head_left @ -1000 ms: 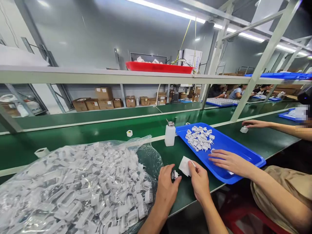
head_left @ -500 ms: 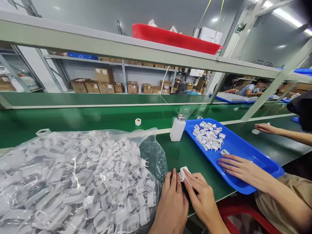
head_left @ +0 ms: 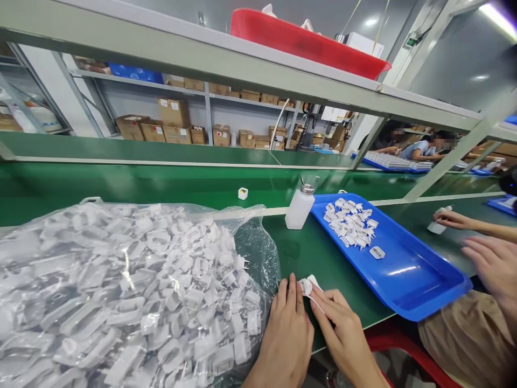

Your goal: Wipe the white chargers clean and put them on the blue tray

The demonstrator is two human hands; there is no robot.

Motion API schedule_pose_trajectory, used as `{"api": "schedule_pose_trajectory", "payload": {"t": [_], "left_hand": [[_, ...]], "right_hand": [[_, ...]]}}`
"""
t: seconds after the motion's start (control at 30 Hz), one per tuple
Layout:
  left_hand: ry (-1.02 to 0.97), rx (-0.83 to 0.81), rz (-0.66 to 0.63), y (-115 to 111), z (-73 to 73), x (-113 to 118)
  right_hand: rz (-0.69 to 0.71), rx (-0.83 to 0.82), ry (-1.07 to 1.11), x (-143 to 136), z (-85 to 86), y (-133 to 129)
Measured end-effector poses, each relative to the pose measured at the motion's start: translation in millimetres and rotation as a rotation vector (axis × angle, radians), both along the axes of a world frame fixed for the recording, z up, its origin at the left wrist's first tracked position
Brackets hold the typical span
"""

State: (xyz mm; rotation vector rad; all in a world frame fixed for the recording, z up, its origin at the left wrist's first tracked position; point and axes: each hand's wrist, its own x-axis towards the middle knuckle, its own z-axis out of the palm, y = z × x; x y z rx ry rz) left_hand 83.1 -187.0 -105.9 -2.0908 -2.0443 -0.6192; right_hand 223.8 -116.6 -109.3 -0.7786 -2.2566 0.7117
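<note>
Beside the clear bag (head_left: 263, 242) of white pieces (head_left: 202, 302), your left hand (head_left: 288, 326) grips a small white part (head_left: 305, 288) over the green bench (head_left: 297, 250). Your right hand (head_left: 341, 323) pinches a white cloth (head_left: 313, 280) against it; farther right lies the blue tray (head_left: 416, 275).

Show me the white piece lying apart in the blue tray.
The single white piece near the middle of the blue tray; the others lie heaped beyond it.

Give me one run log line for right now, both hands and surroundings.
left hand: at white part; right hand: holding white cloth; nearby: clear bag, white bottle, blue tray
</note>
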Motion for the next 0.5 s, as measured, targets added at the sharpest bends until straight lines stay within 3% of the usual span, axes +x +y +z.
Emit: {"api": "schedule_pose_trajectory", "payload": {"t": [0.1,0.23,0.37,0.5], "left_hand": [[-0.052,-0.009,0.012,1.6,-3.7,0.5],[-0.078,-0.021,0.040,4.6,-9.4,2.9],[-0.066,-0.013,0.039,7.4,-10.7,1.4],[-0.225,0.001,0.032,7.7,0.9,-7.0]], "right_hand": [[-0.031,-0.102,-0.011,-7.3,11.0,9.0],[-0.058,-0.120,-0.002,-15.0,19.1,15.8],[-0.143,-0.177,0.060,-16.5,15.4,21.1],[-0.288,-0.281,0.207,-9.1,7.6,25.1]]}}
